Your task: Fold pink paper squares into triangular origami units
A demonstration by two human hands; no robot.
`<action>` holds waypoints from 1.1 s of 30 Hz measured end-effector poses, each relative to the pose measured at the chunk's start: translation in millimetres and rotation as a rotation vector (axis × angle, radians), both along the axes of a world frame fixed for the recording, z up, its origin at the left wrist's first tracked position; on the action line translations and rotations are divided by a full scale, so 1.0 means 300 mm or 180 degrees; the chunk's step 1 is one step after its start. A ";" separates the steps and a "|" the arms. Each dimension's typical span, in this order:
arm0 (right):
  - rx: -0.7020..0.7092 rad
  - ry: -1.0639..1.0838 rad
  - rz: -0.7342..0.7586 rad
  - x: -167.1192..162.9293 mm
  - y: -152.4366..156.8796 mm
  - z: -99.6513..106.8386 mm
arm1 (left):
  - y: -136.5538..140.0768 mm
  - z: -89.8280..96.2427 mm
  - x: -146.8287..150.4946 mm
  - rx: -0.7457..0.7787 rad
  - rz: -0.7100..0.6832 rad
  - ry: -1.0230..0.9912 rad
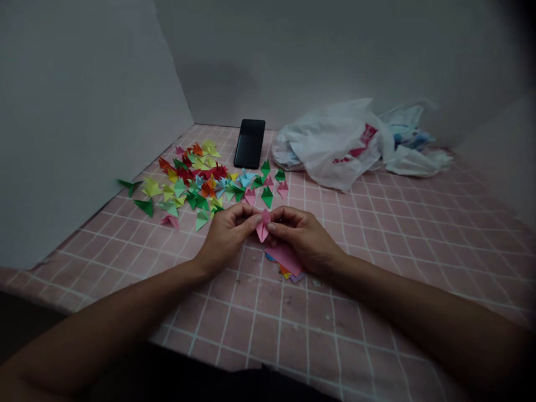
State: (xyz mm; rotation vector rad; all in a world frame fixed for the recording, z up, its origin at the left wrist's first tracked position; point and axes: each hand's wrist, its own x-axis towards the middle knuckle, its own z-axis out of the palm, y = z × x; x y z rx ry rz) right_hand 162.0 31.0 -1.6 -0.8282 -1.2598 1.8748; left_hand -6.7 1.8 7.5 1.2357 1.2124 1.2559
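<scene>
Between my two hands is a small folded piece of pink origami paper, narrow and pointed at its lower end. My left hand pinches its left edge between thumb and fingers. On the opposite edge, my right hand grips it the same way. Under my right hand lies a stack of coloured paper sheets, pink on top, with blue, orange, yellow and lilac edges showing. Just beyond my left hand spreads a pile of small folded paper cranes in red, green, yellow, blue, orange and pink.
A black phone leans upright at the back of the table. Right of it sits a crumpled white plastic bag with red print. A pink checked tablecloth covers the table, with a pale wall along the left.
</scene>
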 end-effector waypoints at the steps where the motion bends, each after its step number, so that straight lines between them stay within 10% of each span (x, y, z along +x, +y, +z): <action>1: 0.0055 -0.0036 -0.0004 0.000 -0.001 0.001 | 0.000 0.000 0.000 -0.0019 -0.0010 0.0005; 33: -0.0056 -0.0025 0.0049 0.000 -0.004 -0.009 | -0.005 -0.010 0.008 -0.0143 -0.0012 -0.0126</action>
